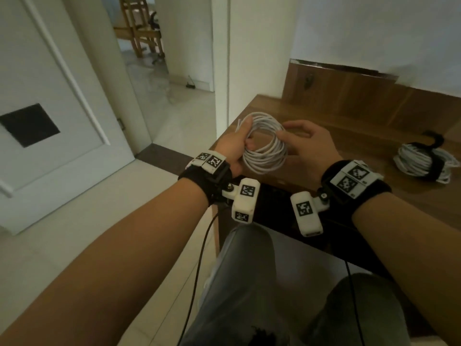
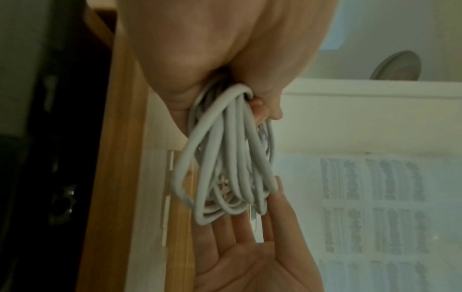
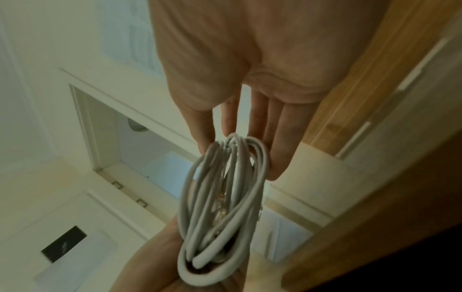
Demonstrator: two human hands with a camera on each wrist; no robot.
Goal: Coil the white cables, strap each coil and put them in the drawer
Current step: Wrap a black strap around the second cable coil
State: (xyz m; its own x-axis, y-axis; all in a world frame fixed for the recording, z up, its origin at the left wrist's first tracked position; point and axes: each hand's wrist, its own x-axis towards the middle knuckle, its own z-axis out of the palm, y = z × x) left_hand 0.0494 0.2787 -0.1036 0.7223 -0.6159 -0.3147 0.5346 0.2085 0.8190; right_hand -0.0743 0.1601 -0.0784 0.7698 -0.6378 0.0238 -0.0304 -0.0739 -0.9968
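Observation:
A loose coil of white cable (image 1: 262,166) hangs in the air over the wooden table's (image 1: 354,143) left front corner. My left hand (image 1: 239,143) grips the coil's left side, its fingers curled through the loops. In the left wrist view the coil (image 2: 225,158) hangs from that fist (image 2: 225,49). My right hand (image 1: 301,141) touches the coil's right side with straight fingers. In the right wrist view the thumb and fingers (image 3: 270,148) flank the coil's (image 3: 220,197) near end. A second white coil (image 1: 424,163), bound by a black strap (image 1: 435,163), lies on the table at the right.
A dark opening (image 1: 274,208) sits under the table's front edge, above my knees; whether it is the drawer I cannot tell. A white door (image 1: 50,96) stands at the left, and past it a doorway shows a wooden chair (image 1: 139,28). Wood panelling backs the table.

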